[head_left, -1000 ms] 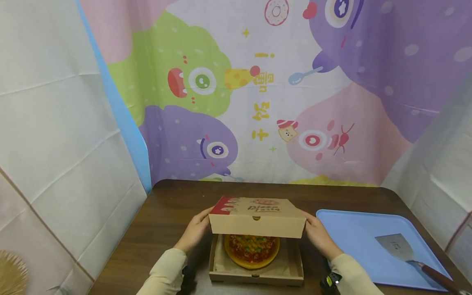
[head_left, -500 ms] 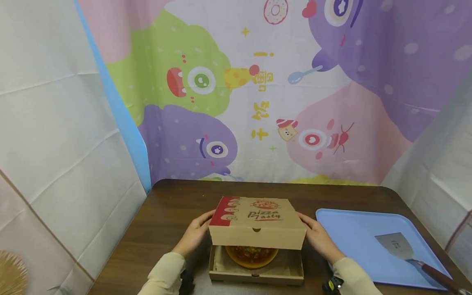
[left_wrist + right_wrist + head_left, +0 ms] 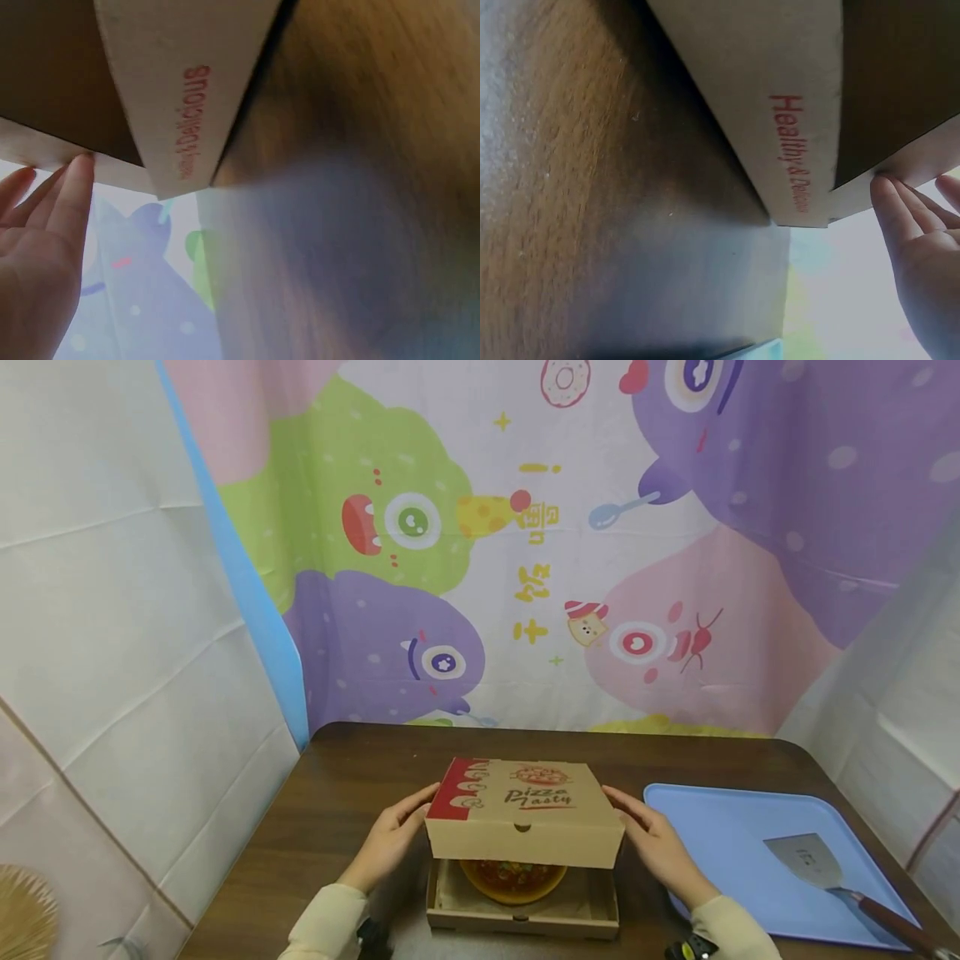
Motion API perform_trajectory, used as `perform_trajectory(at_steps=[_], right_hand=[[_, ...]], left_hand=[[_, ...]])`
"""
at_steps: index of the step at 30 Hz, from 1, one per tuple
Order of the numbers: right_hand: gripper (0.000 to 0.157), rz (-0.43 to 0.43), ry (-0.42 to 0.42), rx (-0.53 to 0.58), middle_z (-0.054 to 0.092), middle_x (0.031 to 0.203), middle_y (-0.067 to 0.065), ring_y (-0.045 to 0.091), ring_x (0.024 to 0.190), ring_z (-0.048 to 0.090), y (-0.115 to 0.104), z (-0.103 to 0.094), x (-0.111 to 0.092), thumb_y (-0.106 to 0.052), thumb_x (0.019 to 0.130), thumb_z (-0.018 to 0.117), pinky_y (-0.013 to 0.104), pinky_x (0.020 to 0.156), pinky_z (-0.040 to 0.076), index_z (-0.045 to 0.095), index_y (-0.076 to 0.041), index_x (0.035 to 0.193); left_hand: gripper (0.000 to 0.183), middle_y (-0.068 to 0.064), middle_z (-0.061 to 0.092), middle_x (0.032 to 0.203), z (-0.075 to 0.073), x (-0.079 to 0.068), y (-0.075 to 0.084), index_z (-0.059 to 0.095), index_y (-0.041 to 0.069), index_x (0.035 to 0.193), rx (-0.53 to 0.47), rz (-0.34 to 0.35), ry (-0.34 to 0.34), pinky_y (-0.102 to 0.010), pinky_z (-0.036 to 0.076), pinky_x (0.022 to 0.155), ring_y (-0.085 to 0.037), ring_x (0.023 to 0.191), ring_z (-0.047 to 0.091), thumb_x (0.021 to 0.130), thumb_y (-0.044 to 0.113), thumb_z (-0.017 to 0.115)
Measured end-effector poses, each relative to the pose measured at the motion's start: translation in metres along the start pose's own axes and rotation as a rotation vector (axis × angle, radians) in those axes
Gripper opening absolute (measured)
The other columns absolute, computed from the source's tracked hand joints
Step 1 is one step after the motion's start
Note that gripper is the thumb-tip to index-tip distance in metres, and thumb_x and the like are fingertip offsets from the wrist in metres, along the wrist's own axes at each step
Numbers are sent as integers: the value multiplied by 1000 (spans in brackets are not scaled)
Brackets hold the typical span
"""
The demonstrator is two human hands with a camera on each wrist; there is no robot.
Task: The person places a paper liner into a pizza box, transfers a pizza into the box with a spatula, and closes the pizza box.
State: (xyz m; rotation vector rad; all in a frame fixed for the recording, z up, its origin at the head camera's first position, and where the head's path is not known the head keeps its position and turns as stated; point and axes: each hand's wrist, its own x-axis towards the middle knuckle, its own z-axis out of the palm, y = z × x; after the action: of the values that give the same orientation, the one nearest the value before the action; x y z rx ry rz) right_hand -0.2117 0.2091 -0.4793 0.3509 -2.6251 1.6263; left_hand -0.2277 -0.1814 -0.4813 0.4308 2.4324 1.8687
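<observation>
A cardboard pizza box (image 3: pixel 521 923) stands on the table in the head view, its lid (image 3: pixel 525 842) tilted partway down with a gap at the front. Through the gap shows the near part of a pizza (image 3: pixel 513 883) lying in the base; the lid hides the rest. My left hand (image 3: pixel 386 842) is at the lid's left side, my right hand (image 3: pixel 663 843) at its right side. Both wrist views show extended fingertips touching the lid's side flaps, the left hand (image 3: pixel 45 255) and the right hand (image 3: pixel 930 262) alike.
To the right of the box, a blue tray (image 3: pixel 720 827) bears a metal spatula (image 3: pixel 810 860) with a brown handle. The dark wood table (image 3: pixel 322 810) ends at a cartoon-printed curtain (image 3: pixel 540 685). A straw-coloured round thing (image 3: pixel 26 910) shows at the lower left.
The lid has come down toward the base and covers more of the pizza, then stays about level over the last half second. Both hands have shifted slightly outward and toward me.
</observation>
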Motion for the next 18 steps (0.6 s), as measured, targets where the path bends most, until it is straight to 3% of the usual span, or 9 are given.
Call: perform_trajectory(at_steps=[4,6,10,15,18], right_hand=[[47,13,-50,70,41,153,17,36,140,37,-8,-5,-6,-32,107,39,52,106,45,43,-8,148],[49,27,-90,114,37,155,17,30,141,34,-13,-8,-10,-33,107,36,53,105,45,40,-8,149],[49,28,-159,119,33,158,17,19,141,33,-22,-14,-17,-31,108,34,47,106,46,36,-9,151],[51,3,-191,44,37,156,17,36,139,39,-27,-17,-24,-24,104,48,25,99,49,36,-11,152],[59,-23,-202,3,37,155,19,43,137,41,-26,-16,-26,-23,99,58,27,100,50,35,-8,152]], left_hand=[[50,-21,46,149,-5,-6,6,42,3,147,-57,-6,-80,-37,47,107,-38,136,45,105,30,43],[52,-23,42,151,-8,-9,10,39,1,148,-80,-8,-122,-32,46,107,-39,138,42,106,31,40],[50,-21,39,154,-14,-16,18,36,3,150,-83,1,-186,-30,44,109,-38,141,37,107,28,38],[53,-19,43,151,-16,-20,23,36,8,151,-26,-19,-220,-24,47,102,-37,137,43,103,25,50],[60,-21,45,148,-13,-21,23,35,6,151,-16,-33,-233,-25,49,100,-38,133,48,99,26,58]])
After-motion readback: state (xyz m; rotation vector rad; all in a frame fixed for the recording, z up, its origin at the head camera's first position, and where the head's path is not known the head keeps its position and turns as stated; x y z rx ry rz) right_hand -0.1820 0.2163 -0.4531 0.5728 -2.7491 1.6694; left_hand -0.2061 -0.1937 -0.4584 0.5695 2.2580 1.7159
